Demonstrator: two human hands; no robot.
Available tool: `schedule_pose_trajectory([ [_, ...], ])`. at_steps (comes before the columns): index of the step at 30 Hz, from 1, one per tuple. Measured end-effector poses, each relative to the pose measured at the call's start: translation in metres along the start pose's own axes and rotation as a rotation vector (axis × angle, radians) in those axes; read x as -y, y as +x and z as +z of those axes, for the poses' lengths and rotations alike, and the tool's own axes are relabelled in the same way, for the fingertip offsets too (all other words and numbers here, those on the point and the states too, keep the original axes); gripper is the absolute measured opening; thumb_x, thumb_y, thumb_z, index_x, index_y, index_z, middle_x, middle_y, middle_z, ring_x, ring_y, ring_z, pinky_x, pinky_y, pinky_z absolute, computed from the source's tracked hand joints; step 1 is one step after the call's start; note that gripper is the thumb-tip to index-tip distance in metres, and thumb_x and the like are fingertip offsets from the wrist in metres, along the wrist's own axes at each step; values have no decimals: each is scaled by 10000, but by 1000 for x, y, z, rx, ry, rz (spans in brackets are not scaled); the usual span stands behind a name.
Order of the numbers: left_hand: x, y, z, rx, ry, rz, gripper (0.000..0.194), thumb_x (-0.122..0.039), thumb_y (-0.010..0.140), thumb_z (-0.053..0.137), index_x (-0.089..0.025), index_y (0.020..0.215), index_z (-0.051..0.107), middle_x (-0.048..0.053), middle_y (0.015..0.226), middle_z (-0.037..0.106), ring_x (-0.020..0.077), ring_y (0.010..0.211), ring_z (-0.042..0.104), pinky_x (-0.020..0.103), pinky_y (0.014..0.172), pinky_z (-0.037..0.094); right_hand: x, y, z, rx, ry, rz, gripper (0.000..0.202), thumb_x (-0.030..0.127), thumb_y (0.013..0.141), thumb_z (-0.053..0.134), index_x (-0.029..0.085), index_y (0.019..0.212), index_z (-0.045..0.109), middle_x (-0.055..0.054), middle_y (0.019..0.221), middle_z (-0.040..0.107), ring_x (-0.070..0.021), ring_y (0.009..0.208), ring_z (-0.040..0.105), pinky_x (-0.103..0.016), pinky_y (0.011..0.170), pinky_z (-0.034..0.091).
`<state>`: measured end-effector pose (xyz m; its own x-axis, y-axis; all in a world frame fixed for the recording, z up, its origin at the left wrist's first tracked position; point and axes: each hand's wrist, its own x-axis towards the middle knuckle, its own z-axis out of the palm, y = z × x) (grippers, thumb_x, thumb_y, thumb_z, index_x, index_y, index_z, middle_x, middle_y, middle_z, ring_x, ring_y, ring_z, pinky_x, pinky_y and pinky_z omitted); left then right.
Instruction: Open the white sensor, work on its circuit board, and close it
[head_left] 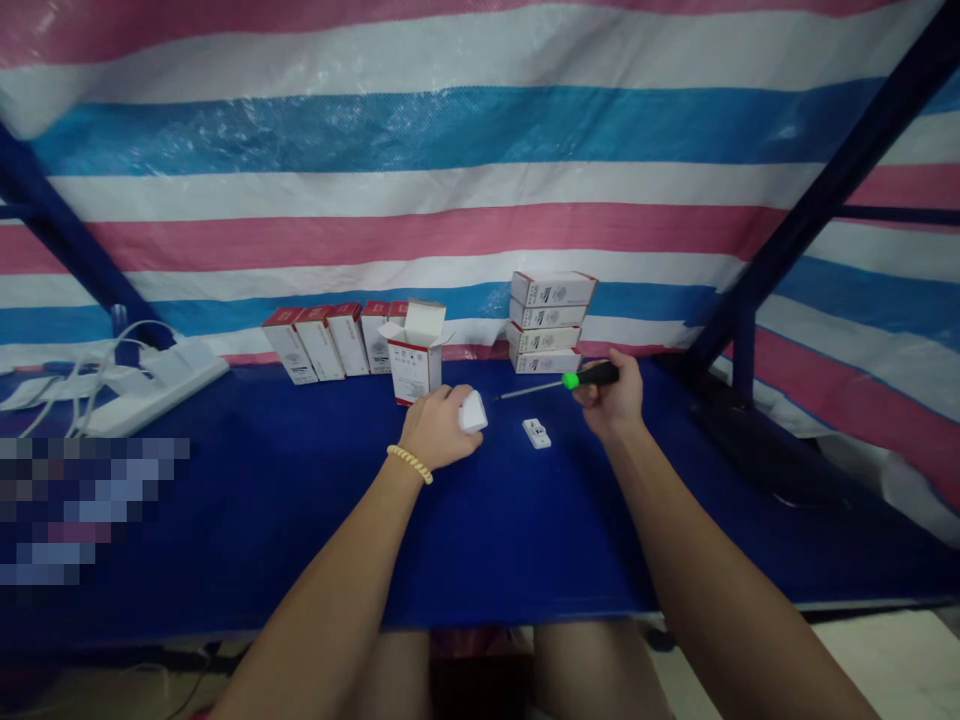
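My left hand (439,428), with a yellow twisted band on its wrist, is closed around a small white plastic piece (472,413) with rounded corners. In my right hand (619,400) is a screwdriver (591,376) with a black and green handle. Its thin shaft points left, and the tip is a short way from the white piece, apart from it. Between my hands, on the blue table (510,540), lies a small white plastic part (536,433) with dark details in its middle. An opened white and red box (415,368) stands just behind my left hand, flaps up.
Several closed white and red boxes (319,345) stand in a row at the back left. More boxes (547,318) are stacked behind the screwdriver. A white power strip (161,385) with cables lies at left. Striped sheeting (450,130) hangs behind the table between dark blue frame bars (832,190).
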<state>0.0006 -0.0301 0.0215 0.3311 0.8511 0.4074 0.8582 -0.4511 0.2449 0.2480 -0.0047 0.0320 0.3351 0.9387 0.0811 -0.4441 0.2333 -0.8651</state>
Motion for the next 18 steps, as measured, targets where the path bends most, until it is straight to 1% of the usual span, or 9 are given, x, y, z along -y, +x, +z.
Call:
schedule_pose_trajectory([
  [2,2,0,3,-25,-51,0,574,-537,694,687,-203,1152,597,88,1006,647,282,908,624,386,794,482,-2,1,-1,-14,17,37,329,504,698,538,206,578,466,53,359,323,-53,310,259,-221,332,172],
  [4,3,-1,5,-42,-89,20,643,-629,680,676,-196,1150,601,93,1011,646,280,923,621,394,829,475,-4,1,0,9,0,42,328,502,690,530,208,564,458,54,360,307,-52,306,246,-222,330,168],
  [9,4,-1,7,-70,-131,67,627,-594,690,688,-177,1151,607,102,1010,647,274,931,619,401,854,474,-6,-1,3,54,-38,22,348,528,678,520,212,546,460,54,359,294,-54,302,238,-224,329,162],
  [13,4,0,8,-82,-114,88,620,-579,695,689,-163,1149,614,103,998,650,276,925,620,404,847,481,-4,-2,4,15,1,54,338,516,658,527,213,526,457,54,341,276,-55,300,225,-217,330,159],
  [18,4,0,8,-75,-105,108,604,-570,703,688,-166,1146,617,101,983,654,271,921,620,397,835,486,-2,-4,8,-36,47,81,267,436,653,522,209,523,472,48,357,306,-56,314,234,-217,341,153],
])
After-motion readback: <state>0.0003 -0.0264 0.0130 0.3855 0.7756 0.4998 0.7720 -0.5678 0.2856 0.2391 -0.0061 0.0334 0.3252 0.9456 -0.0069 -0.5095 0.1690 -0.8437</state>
